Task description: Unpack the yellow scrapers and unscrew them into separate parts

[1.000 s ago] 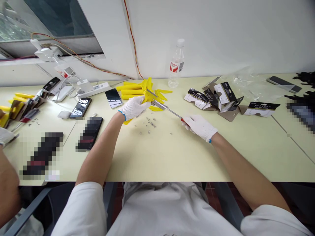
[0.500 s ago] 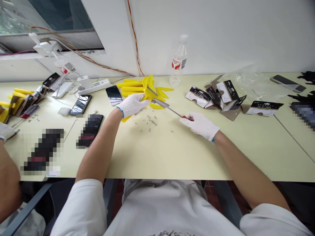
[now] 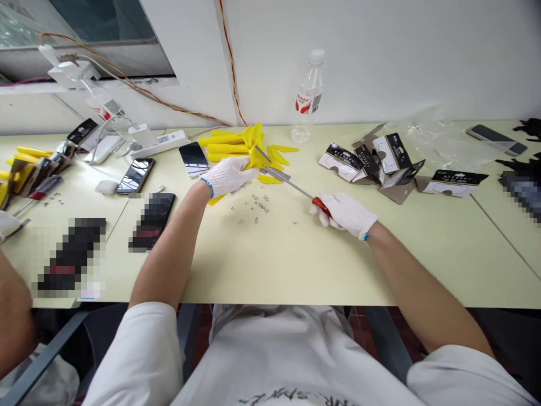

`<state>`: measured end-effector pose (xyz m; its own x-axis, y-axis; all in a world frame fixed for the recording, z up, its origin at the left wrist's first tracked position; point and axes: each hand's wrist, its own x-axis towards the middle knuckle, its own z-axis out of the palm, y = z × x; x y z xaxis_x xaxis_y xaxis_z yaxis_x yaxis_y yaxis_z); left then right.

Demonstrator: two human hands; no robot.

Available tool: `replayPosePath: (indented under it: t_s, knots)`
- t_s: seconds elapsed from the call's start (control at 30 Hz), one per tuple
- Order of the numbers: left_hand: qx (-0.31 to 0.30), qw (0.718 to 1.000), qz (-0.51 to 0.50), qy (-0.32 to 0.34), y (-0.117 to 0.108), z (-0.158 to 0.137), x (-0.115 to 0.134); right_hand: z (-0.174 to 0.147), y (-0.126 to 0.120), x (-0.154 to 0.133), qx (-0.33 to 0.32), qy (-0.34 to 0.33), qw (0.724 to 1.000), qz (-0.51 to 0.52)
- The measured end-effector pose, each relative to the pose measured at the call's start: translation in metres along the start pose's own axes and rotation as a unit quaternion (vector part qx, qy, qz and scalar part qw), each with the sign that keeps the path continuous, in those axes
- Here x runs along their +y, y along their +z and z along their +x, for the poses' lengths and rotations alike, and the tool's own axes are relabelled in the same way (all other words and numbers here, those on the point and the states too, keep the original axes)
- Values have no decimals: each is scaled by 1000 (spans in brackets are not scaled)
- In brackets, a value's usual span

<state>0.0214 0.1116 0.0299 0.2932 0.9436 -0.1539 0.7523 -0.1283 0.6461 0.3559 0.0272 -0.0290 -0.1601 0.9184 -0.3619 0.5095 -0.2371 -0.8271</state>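
Observation:
My left hand (image 3: 230, 175), in a white knit glove, is closed on a yellow plastic tool (image 3: 252, 148) with flat grey metal parts; its exact kind is unclear. A red-handled screwdriver (image 3: 322, 206) is gripped in my right hand (image 3: 349, 215), also gloved. Its long shaft points up and left to the metal part of the yellow tool; whether the tip touches a screw is too small to tell. Small silvery screws (image 3: 262, 206) lie scattered on the table below. Behind my left hand are more yellow handles (image 3: 224, 149) and flat yellow pieces (image 3: 282, 152).
A water bottle (image 3: 308, 96) stands by the wall. Opened cardboard packages (image 3: 393, 160) and a clear plastic bag (image 3: 439, 141) lie at right. Phones (image 3: 135, 175), a power strip (image 3: 163, 142) and cables occupy the left. A co-worker's gloved hand (image 3: 7, 224) shows at the left edge.
The fingers of my right hand have shifted on the screwdriver, so more of its red handle shows. My left hand and the yellow tool stay almost in place. The view has tilted slightly.

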Motion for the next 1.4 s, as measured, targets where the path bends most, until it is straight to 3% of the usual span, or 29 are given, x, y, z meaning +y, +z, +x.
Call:
replayPosePath:
  t_s: [0.13, 0.33, 0.53, 0.73, 1.4]
  knots:
    - [7, 1000, -5, 9, -1, 1, -1, 3, 0, 1, 57, -6, 998, -13]
    - [-16, 1000, 1, 2, -5, -3, 5, -3, 0, -3, -4, 18, 999, 27]
    - [-17, 1000, 2, -5, -10, -8, 12, -5, 3, -10, 59, -15, 998, -3]
    - [-5, 1000, 26, -6, -13, -9, 11, -9, 7, -16, 80, -25, 996, -29]
    - [-17, 1000, 18, -14, -16, -12, 16, -12, 3, -6, 90, -70, 988, -104]
